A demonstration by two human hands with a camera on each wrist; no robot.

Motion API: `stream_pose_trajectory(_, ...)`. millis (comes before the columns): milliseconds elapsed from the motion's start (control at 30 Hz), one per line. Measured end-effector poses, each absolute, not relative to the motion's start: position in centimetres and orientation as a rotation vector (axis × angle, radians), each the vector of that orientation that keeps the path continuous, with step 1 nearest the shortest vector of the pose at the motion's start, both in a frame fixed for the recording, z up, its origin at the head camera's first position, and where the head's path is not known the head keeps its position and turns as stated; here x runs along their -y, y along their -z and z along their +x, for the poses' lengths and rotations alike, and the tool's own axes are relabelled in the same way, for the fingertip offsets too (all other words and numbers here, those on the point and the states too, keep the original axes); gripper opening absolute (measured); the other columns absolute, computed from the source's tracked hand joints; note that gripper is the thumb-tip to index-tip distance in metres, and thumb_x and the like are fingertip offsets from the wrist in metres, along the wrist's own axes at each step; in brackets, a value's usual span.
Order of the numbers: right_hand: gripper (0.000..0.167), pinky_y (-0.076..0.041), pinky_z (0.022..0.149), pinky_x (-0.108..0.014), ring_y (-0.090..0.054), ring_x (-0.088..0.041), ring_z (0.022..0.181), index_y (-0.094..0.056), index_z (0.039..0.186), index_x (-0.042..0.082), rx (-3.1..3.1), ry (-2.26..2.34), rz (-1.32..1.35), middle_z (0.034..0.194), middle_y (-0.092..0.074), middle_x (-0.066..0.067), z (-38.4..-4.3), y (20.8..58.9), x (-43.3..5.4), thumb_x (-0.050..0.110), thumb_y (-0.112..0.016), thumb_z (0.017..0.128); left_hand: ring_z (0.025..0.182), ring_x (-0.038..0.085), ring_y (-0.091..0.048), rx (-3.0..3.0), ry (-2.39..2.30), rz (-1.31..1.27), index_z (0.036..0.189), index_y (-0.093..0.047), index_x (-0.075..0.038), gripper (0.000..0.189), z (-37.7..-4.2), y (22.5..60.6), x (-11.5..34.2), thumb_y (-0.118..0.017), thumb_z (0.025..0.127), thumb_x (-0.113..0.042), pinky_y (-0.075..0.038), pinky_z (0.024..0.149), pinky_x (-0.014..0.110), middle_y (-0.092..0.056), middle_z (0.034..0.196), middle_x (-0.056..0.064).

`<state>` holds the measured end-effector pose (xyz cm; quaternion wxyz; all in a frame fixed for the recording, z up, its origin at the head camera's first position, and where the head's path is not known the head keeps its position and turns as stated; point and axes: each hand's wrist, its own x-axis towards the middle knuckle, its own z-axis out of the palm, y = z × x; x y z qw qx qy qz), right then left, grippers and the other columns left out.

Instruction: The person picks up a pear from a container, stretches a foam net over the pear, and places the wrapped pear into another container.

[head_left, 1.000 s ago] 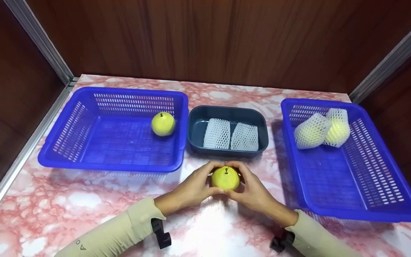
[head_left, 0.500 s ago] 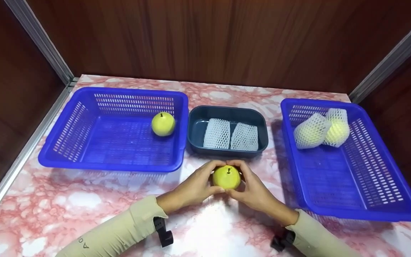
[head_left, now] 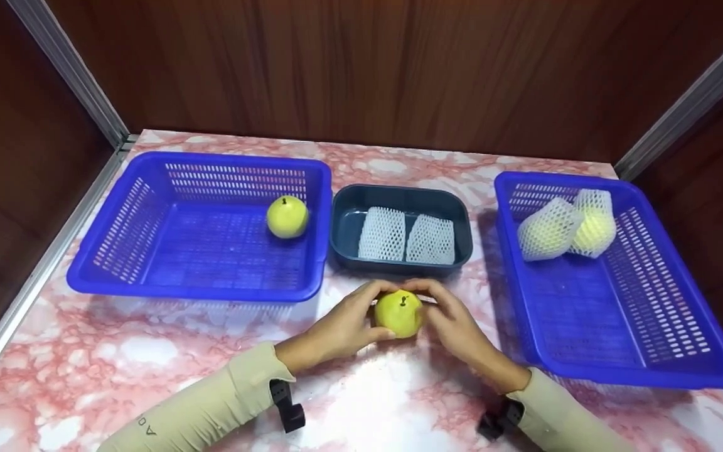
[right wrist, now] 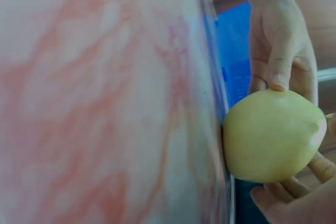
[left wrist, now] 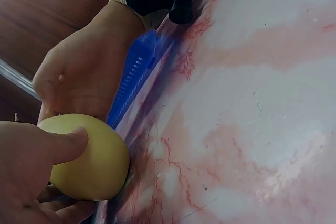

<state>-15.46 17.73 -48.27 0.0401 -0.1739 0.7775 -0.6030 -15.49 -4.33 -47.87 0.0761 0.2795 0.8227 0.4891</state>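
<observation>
In the head view a yellow pear (head_left: pixel 398 314), stem up, rests on the table in front of the dark box. My left hand (head_left: pixel 342 325) holds it from the left; in the left wrist view its thumb (left wrist: pixel 71 144) lies across the pear's side and its other fingers go beneath. My right hand (head_left: pixel 455 323) is at the pear's right side, fingers at the far side. The right wrist view shows that hand's thumb (right wrist: pixel 265 200) held apart from the skin.
A dark box (head_left: pixel 342 242) holds two white foam nets (head_left: pixel 382 233). The left blue basket (head_left: pixel 195 292) contains another pear (head_left: pixel 287 216). The right blue basket (head_left: pixel 524 314) has two net-covered pears (head_left: pixel 550 229). Brown wood panels stand around the marbled table (head_left: pixel 148 351).
My right thumb has come away from the pear's near side, and the right hand has shifted slightly outward. My left hand keeps its hold; the pear has moved slightly right.
</observation>
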Motion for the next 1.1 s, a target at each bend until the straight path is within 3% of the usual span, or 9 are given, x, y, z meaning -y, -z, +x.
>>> stream_pose_trajectory(133,0.022,-0.050,0.101,-0.041,-0.064,-0.023,0.108,-0.064,0.112,-0.003,-2.347,2.003,-0.239,0.114,-0.067,-0.016,-16.1,47.9,-17.7,0.005,-0.044,0.106,0.126,0.018,-0.054,-2.437,-1.486,0.841,0.138,-0.051,-0.008,0.062,-15.5,47.8,4.4,-0.082,0.085,-0.007,-0.048,0.107,0.032,-0.056,0.137,0.006)
stream_pose_trajectory(267,0.034,-0.059,0.082,-0.035,-0.069,-0.020,0.085,-0.063,0.099,-0.003,-2.166,2.216,-0.019,0.092,-0.070,-0.013,-17.0,48.0,-18.1,0.015,-0.038,0.111,0.125,0.021,-0.055,-2.446,-1.486,0.852,0.136,-0.051,-0.007,0.061,-15.5,47.8,4.3,-0.083,0.084,-0.008,-0.049,0.106,0.036,-0.057,0.136,0.007)
stream_pose_trajectory(433,0.045,-0.059,0.065,-0.028,-0.067,-0.015,0.066,-0.063,0.087,0.005,-1.980,2.357,0.174,0.074,-0.069,-0.004,-18.0,48.5,-19.0,0.029,-0.034,0.112,0.126,0.023,-0.055,-2.445,-1.487,0.856,0.135,-0.051,-0.005,0.062,-15.5,47.9,4.3,-0.084,0.083,-0.008,-0.049,0.106,0.037,-0.058,0.135,0.009)
stream_pose_trajectory(700,0.054,-0.053,0.052,-0.023,-0.064,-0.013,0.056,-0.065,0.081,0.008,-1.987,2.333,0.274,0.065,-0.065,-0.002,-18.8,49.0,-18.5,0.038,-0.032,0.112,0.124,0.025,-0.058,-2.457,-1.442,0.848,0.136,-0.051,-0.006,0.063,-15.4,47.6,4.2,-0.085,0.083,-0.011,-0.049,0.107,0.041,-0.057,0.136,0.009)
stream_pose_trajectory(1100,0.050,-0.048,0.046,-0.020,-0.062,-0.012,0.053,-0.065,0.081,0.009,-1.884,2.356,0.326,0.063,-0.063,-0.001,-19.3,49.3,-18.4,0.034,-0.036,0.112,0.121,0.024,-0.059,-2.450,-1.424,0.828,0.134,-0.053,-0.008,0.062,-15.4,47.1,4.5,-0.086,0.084,-0.022,-0.052,0.102,0.037,-0.059,0.133,0.007)
